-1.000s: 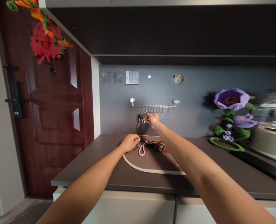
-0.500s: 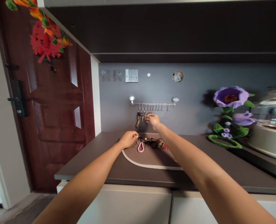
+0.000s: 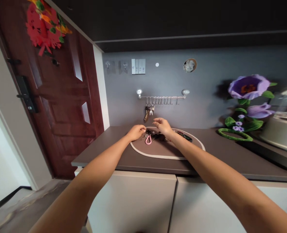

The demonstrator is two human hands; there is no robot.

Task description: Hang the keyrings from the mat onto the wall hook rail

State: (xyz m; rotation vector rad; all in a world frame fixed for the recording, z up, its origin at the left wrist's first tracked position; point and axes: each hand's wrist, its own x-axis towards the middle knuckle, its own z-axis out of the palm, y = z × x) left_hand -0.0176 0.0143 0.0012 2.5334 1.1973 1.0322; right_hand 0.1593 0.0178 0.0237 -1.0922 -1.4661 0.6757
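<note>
My right hand (image 3: 163,126) is just below the hanging keys, its fingers apart and nothing in them. A bunch of keys (image 3: 151,111) with a brown tag (image 3: 146,115) hangs from the left end of the hook rail (image 3: 162,97). My left hand (image 3: 136,132) is at the left edge of the mat (image 3: 155,156), fingers loosely bent and slightly apart, with nothing visible in them. Beside its fingertips lie more keys and a pink loop strap (image 3: 148,139). Dark keychain items (image 3: 186,137) lie further right on the mat, partly hidden by my right forearm.
A purple artificial flower (image 3: 249,87) stands on the counter (image 3: 213,152) at right, near a clear-topped appliance (image 3: 283,129) and a flat black object (image 3: 265,154). A dark shelf (image 3: 182,19) overhangs the counter. A red-brown door (image 3: 68,116) is at left.
My right hand has come down off the hanging keys, its fingers parting. The keys stay on the rail. My left hand remains by the mat's left edge; the view has tilted downward.
</note>
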